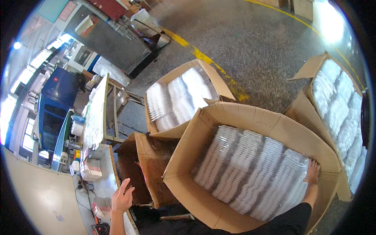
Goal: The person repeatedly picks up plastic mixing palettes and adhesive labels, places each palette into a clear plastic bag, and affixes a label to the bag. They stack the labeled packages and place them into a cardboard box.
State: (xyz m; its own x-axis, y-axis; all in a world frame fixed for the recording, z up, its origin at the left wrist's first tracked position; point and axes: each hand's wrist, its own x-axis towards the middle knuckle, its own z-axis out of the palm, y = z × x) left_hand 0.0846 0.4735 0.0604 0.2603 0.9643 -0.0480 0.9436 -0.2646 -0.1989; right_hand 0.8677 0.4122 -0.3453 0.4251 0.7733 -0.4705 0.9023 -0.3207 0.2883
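In front of me stands a large open cardboard box (207, 211), holding several rows of nested clear plastic trays (250, 172) that look like thin moulded packaging. My right hand (312, 171) reaches into its right side. It lies between the end row and the box wall, touching the trays, its fingers stretched out and partly hidden. Off to the left, my left hand (122, 199) is raised near the edge of the workbench (107, 168), fingers apart and holding nothing. An older brown cardboard box (154, 168) with worn flaps sits just beyond it.
Behind, another open carton (172, 131) is filled with similar clear trays. A tall carton (301, 105) of them stands at the right. Stacks of small printed cards (91, 169) lie on the bench. Yellow lines (219, 70) mark the floor; a dark machine cabinet (109, 47) stands far left.
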